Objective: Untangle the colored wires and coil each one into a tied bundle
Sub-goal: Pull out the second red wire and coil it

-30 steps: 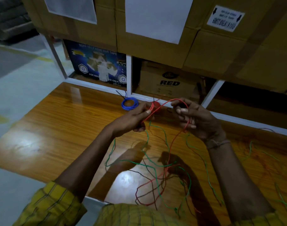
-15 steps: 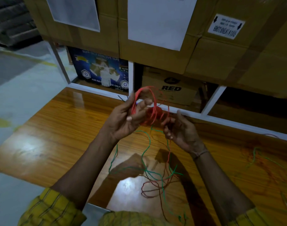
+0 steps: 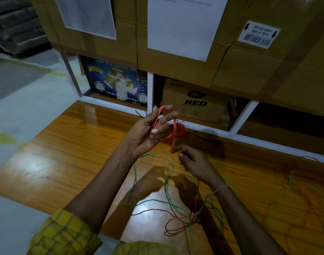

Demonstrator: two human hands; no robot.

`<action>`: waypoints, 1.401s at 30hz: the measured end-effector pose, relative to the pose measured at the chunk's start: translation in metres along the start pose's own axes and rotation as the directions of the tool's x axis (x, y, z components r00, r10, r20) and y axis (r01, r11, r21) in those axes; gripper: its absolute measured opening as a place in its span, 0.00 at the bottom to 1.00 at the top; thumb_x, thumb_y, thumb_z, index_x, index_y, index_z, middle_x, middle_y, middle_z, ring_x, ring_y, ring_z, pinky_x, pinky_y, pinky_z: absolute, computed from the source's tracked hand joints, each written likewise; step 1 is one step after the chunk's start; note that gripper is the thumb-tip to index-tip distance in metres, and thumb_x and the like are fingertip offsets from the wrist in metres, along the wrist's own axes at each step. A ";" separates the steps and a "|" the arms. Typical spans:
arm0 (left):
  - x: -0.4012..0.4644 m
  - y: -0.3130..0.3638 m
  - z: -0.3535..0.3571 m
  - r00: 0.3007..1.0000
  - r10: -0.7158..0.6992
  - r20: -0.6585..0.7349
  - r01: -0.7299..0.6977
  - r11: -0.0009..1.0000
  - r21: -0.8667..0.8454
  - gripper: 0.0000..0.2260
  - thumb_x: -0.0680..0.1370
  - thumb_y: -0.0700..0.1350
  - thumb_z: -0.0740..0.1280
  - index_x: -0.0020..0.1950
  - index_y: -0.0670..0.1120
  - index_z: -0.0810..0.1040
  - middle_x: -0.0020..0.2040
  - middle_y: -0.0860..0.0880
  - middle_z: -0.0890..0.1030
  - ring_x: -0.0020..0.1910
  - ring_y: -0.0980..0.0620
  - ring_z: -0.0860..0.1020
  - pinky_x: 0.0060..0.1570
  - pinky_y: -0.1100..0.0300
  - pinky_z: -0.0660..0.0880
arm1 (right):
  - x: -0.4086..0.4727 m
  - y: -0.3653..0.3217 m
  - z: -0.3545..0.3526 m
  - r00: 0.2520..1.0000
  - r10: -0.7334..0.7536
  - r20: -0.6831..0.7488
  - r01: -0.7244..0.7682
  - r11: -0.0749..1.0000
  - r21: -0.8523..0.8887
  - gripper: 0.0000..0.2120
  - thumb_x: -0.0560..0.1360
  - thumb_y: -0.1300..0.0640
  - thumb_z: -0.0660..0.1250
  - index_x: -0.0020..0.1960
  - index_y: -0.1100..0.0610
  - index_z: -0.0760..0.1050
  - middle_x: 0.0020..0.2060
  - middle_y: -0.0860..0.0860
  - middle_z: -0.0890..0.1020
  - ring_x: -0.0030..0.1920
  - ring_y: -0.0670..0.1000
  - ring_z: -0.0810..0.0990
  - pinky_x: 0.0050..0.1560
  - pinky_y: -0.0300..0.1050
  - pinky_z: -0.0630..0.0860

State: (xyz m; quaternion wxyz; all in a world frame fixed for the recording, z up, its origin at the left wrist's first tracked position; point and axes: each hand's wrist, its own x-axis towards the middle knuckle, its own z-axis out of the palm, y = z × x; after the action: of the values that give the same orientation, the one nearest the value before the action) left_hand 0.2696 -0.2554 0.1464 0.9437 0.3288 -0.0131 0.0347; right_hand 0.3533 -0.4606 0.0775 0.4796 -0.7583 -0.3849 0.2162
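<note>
The left hand [image 3: 148, 133] holds red wire [image 3: 173, 126] loops spread across its fingers as a coiling form; just below, the right hand's [image 3: 192, 161] grip pinches the strand, feeding tension.

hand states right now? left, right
Left hand: holds red wire loops wound round its fingers.
Right hand: pinches the red wire strand below the loops.

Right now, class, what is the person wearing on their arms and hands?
Both sleeves are mustard-yellow cloth with a dark check pattern, pushed up above the elbows: left sleeve, right sleeve only just visible at the bottom edge. A thin thread band circles the right wrist. The left hand and right hand are bare, without gloves.
</note>
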 end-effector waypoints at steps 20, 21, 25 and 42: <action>0.015 -0.025 -0.010 0.932 0.323 -0.164 -0.042 0.546 0.837 0.16 0.88 0.53 0.57 0.75 0.51 0.65 0.66 0.48 0.78 0.65 0.51 0.83 0.61 0.48 0.83 | -0.014 -0.057 -0.016 0.940 -0.203 0.275 0.113 0.943 0.312 0.06 0.74 0.66 0.62 0.42 0.64 0.78 0.39 0.54 0.78 0.41 0.54 0.74 0.45 0.46 0.70; 0.014 -0.026 -0.013 0.941 0.308 -0.138 0.003 0.402 0.916 0.17 0.88 0.55 0.56 0.76 0.53 0.64 0.63 0.47 0.80 0.62 0.50 0.83 0.60 0.45 0.83 | -0.013 -0.058 -0.016 0.954 -0.178 0.242 0.084 0.932 0.352 0.06 0.75 0.64 0.62 0.42 0.65 0.76 0.37 0.53 0.76 0.38 0.53 0.70 0.41 0.46 0.67; 0.012 -0.033 -0.021 0.958 0.277 -0.077 0.098 -0.063 0.993 0.19 0.88 0.57 0.52 0.79 0.54 0.60 0.55 0.44 0.83 0.49 0.48 0.84 0.50 0.44 0.82 | -0.008 -0.053 -0.024 0.999 -0.043 0.005 0.034 0.855 0.517 0.14 0.83 0.55 0.62 0.44 0.63 0.77 0.29 0.50 0.66 0.30 0.48 0.60 0.32 0.44 0.57; 0.005 -0.030 -0.010 0.987 0.148 -0.062 0.020 0.270 0.963 0.17 0.89 0.48 0.55 0.78 0.51 0.60 0.58 0.45 0.82 0.59 0.53 0.81 0.61 0.58 0.77 | -0.006 -0.011 -0.033 0.980 -0.102 -0.173 -0.016 0.821 -0.571 0.02 0.81 0.57 0.68 0.52 0.51 0.78 0.40 0.49 0.79 0.41 0.50 0.79 0.40 0.47 0.73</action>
State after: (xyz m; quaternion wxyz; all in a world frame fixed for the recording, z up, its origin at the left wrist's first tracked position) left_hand 0.2771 -0.2722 0.1205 0.5504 0.8269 0.0629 0.0964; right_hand 0.3681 -0.4811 0.1020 0.2717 -0.8754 -0.3999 0.0047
